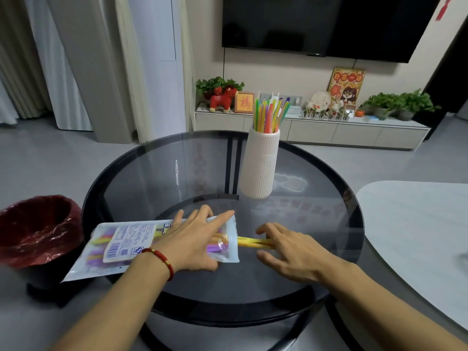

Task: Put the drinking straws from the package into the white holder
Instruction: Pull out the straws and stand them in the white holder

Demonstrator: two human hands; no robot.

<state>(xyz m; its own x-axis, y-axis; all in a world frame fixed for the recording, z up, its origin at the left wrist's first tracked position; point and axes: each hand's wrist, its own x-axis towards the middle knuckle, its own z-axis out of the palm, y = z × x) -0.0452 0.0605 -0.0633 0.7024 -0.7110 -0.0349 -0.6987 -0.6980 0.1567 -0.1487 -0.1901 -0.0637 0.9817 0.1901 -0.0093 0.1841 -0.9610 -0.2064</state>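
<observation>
straws [249, 242], yellow and orange, stick out of the open right end of the package [131, 245], which lies flat on the round glass counter [316, 219] with its left end past the rim, near the red-lined bin [38, 231]. the left hand [195, 239] lies spread on the package, pressing it down, while the right hand [286, 249] grasps the protruding straw tips with its fingers. farther back on the counter the white holder [260, 163] stands upright, well apart from the package, with many coloured straws in it.
</observation>
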